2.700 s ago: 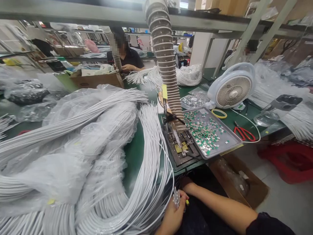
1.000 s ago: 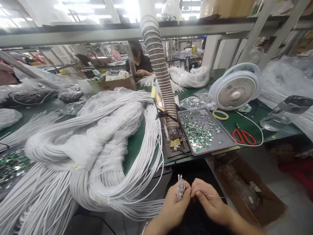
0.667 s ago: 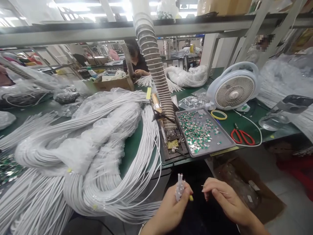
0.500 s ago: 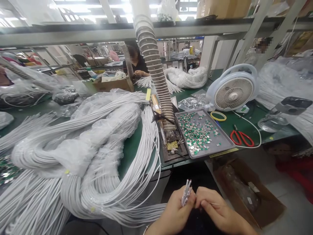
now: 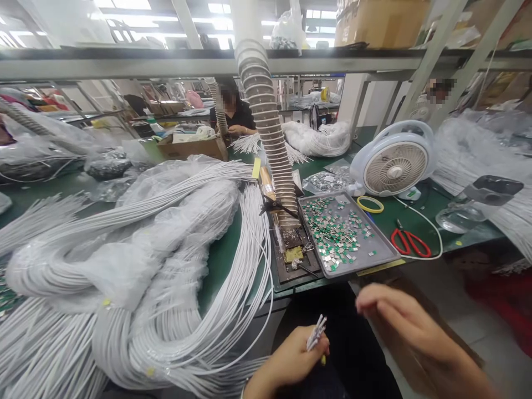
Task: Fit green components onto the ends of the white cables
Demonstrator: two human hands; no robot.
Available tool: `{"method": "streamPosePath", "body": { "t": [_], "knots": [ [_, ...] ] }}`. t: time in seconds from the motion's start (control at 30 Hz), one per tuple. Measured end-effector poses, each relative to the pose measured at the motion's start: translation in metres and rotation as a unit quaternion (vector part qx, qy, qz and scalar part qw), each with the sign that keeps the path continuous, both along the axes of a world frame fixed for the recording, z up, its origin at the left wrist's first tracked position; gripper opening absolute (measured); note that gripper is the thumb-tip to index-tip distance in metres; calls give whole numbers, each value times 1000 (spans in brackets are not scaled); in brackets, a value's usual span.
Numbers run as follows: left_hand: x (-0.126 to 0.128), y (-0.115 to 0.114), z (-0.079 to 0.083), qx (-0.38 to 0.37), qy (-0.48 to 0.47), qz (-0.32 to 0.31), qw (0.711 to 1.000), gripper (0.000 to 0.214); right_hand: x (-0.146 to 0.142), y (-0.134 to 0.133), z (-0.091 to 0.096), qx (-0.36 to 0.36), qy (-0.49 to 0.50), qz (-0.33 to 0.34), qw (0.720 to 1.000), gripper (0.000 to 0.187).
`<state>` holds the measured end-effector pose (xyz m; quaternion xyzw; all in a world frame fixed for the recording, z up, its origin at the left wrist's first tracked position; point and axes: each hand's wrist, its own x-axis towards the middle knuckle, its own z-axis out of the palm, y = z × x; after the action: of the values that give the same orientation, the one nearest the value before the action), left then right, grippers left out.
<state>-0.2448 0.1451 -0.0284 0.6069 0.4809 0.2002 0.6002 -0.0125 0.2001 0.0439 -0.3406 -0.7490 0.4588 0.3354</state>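
My left hand (image 5: 297,352) is closed around a small bundle of white cables (image 5: 316,333), whose cut ends stick up above the thumb. A small yellow bit (image 5: 323,359) shows below that thumb. Apart from it, to the right, is my right hand (image 5: 403,318), blurred by motion; whether it holds anything is not visible. Long white cables (image 5: 183,343) lie in thick looped bundles on the left, partly in clear plastic. A grey tray (image 5: 374,263) of small green-and-silver circuit boards (image 5: 332,235) sits on the table ahead of my hands.
A ribbed exhaust hose (image 5: 270,127) comes down over a dark soldering station (image 5: 297,271) beside the tray. To the right are a fan (image 5: 394,166), a yellow tape roll (image 5: 369,204), red-handled cutters (image 5: 410,244) and a clear container (image 5: 461,216). A person (image 5: 233,111) sits across the table.
My right hand has moved away from my left, to the right and upward. My left hand has stayed closed on the cables, slightly lower. The view has shifted a little.
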Motion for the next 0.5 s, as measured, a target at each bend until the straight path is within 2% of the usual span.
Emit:
{"method": "streamPosePath", "body": {
  "t": [0.07, 0.1, 0.17, 0.23, 0.3, 0.4, 0.5],
  "knots": [
    [3, 11, -32, -21, 26, 12, 999, 39, 8, 32, 1, 95, -85, -162, 978, 26],
    [5, 16, -48, -30, 37, 15, 999, 38, 11, 48, 0, 122, -118, -214, 962, 30],
    [10, 22, -79, -49, 63, 18, 997, 36, 14, 80, -5, 128, -198, -268, 934, 38],
    [12, 26, -104, -64, 87, 14, 994, 34, 16, 105, -10, 107, -289, -280, 909, 41],
    [12, 27, -123, -76, 104, 7, 992, 33, 18, 125, -15, 96, -313, -281, 902, 40],
    [7, 28, -139, -87, 121, -4, 989, 37, 15, 146, -20, 85, -329, -278, 898, 38],
    [3, 30, -146, -87, 124, -11, 988, 39, 1, 156, -24, 81, -340, -272, 897, 40]
  ]
}}
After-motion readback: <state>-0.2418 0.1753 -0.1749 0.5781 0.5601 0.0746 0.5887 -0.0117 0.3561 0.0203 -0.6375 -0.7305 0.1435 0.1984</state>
